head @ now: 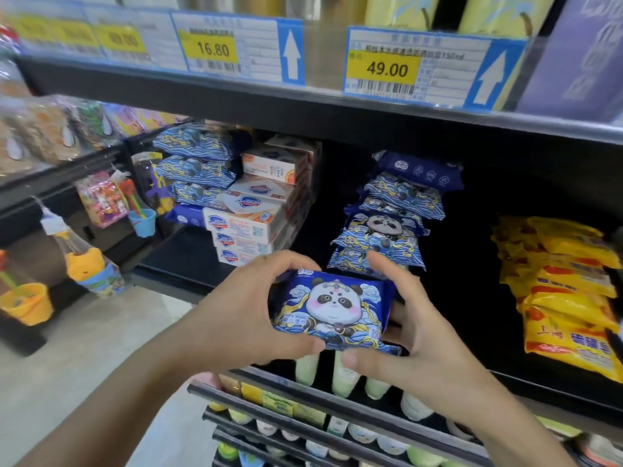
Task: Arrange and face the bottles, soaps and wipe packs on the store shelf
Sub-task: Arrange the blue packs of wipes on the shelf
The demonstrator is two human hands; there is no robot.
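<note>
A blue wipe pack with a panda print [332, 310] is held face-up in front of the middle shelf, gripped by both hands. My left hand [249, 308] clasps its left end and my right hand [418, 325] its right end. Behind it leans a pile of the same blue wipe packs [391, 224]. Left of that pile stand stacked white soap boxes [256, 217], and another pile of blue wipe packs [195, 163] sits further left. Pale green bottles [344, 375] stand on the shelf below my hands.
Yellow packs [566, 291] fill the right of the middle shelf. The upper shelf edge [323, 96] carries price labels, with yellow bottles [397, 8] above. Hanging toy bags with cups [101, 203] are at the left, over a pale floor [84, 365]. Lower shelves hold small bottles [303, 443].
</note>
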